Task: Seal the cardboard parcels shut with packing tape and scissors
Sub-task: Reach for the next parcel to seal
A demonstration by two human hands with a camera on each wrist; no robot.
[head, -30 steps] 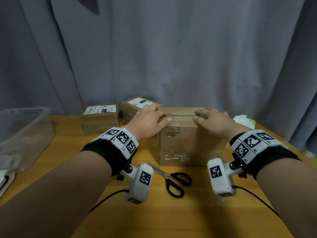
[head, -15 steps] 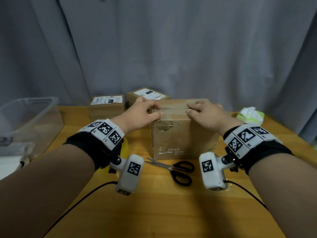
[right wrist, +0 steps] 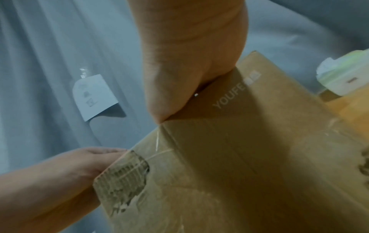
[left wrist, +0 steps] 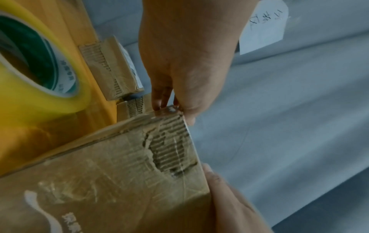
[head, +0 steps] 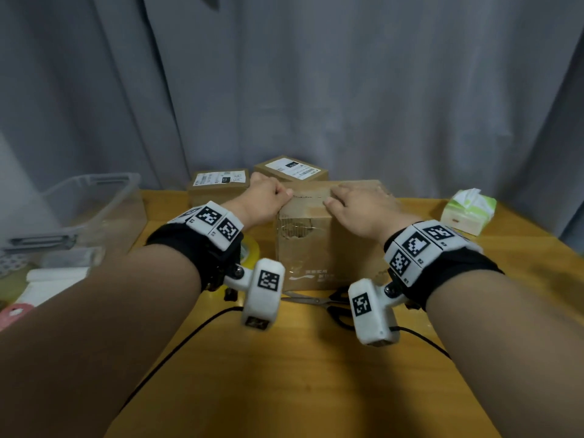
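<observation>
A brown cardboard box [head: 316, 257] stands mid-table with a torn patch [head: 297, 230] on its front face. My left hand [head: 273, 199] grips the box's top left corner with curled fingers, thumb on top; the left wrist view shows this grip [left wrist: 173, 108]. My right hand [head: 357, 207] lies flat on the top flap, fingers straight, pressing down. Black-handled scissors [head: 319, 300] lie in front of the box, partly hidden by the wrist cameras. A yellow tape roll [head: 251, 249] sits left of the box behind my left wrist, large in the left wrist view [left wrist: 40, 71].
Two smaller labelled parcels [head: 218, 184] [head: 290, 170] stand behind the box near the grey curtain. A clear plastic bin [head: 79, 216] occupies the left edge of the table. A green tissue pack [head: 467, 210] sits at the right. Black cables trail across the near tabletop.
Both hands stay on the box top in much the same grip. The head view has shifted, so the tape roll now shows behind my left wrist.
</observation>
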